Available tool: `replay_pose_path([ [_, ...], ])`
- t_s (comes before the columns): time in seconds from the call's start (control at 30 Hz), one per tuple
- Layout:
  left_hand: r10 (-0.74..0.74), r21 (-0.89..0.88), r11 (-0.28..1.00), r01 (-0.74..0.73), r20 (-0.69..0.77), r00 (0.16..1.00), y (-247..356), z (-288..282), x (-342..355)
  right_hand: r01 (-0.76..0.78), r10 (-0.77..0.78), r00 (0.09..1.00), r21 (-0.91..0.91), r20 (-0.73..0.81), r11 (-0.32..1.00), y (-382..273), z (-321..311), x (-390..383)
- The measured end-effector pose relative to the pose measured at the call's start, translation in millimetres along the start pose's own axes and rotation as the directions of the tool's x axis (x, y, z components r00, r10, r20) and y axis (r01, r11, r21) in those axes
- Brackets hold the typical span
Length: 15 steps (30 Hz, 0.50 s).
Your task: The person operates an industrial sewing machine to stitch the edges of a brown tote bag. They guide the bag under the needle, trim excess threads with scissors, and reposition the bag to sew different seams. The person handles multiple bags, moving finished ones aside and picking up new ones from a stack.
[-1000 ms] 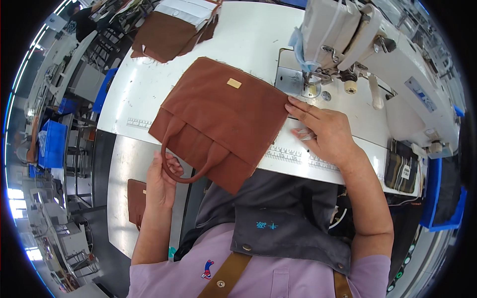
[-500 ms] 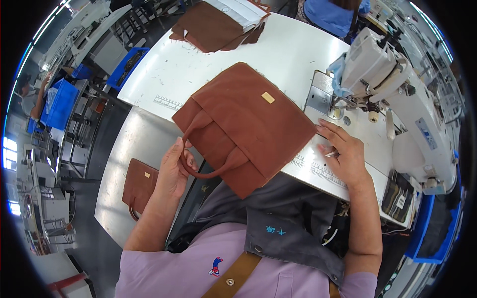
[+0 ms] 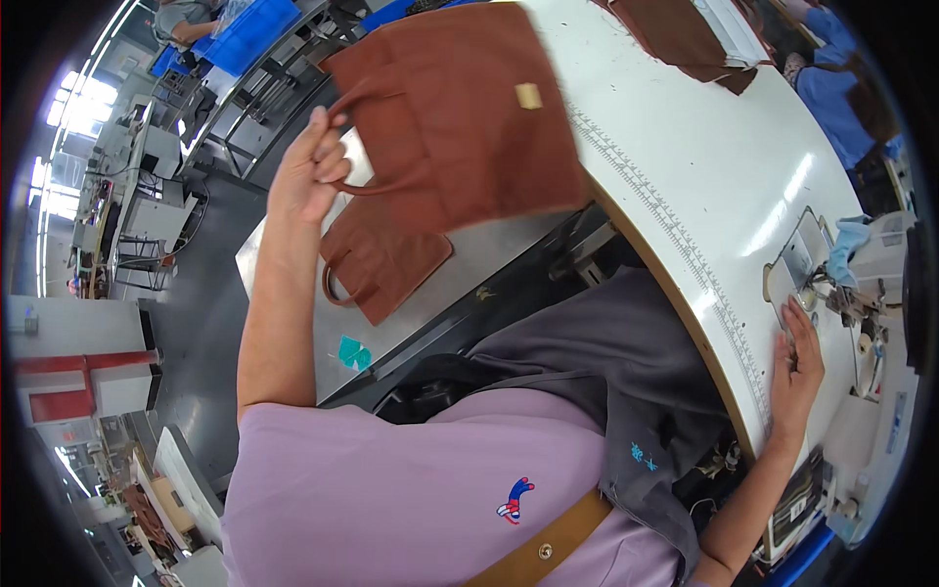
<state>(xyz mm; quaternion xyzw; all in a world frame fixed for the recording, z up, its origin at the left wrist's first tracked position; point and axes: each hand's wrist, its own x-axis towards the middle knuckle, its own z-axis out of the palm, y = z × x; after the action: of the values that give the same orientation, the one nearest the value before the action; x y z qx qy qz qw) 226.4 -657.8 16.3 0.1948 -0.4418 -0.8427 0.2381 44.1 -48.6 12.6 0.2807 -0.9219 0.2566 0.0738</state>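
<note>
My left hand (image 3: pixel 311 168) is closed round the handle of a reddish-brown handbag panel (image 3: pixel 489 137), which has a small gold plate and two curved handles. The panel is held up at a tilt and slightly blurred. Beneath it, a second brown handbag panel (image 3: pixel 396 256) with a handle lies on the grey side table (image 3: pixel 284 230). My right hand (image 3: pixel 800 377) rests on the white worktable (image 3: pixel 724 166) beside the sewing machine (image 3: pixel 880 293). Its fingers are stretched forward, with no held thing visible; its palm is hidden.
Brown cut pieces (image 3: pixel 685 44) with white sheets lie at the table's far edge. A teal scrap (image 3: pixel 354 354) sits on the side table. A person in blue (image 3: pixel 831 93) is at the far right, and another person (image 3: pixel 184 22) is beside a blue bin (image 3: pixel 249 34) at the far left.
My view has turned left. My left hand has carried the panel off the worktable to above the side table. My right hand has let go of the panel's edge and stays by the machine.
</note>
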Motion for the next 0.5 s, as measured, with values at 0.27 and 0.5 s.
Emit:
replay_pose_path([
  [0.27,0.18,0.456,0.888,-0.061,-0.222,0.958,28.3,-105.9,-27.7,0.0,0.001,1.0,-0.036,0.021,0.999,7.8,-1.1,0.4],
  [0.5,0.003,0.965,0.116,-0.237,0.238,0.971,20.7,-120.2,-36.2,-0.011,0.012,1.0,-0.038,0.024,0.999,8.9,0.3,1.5],
])
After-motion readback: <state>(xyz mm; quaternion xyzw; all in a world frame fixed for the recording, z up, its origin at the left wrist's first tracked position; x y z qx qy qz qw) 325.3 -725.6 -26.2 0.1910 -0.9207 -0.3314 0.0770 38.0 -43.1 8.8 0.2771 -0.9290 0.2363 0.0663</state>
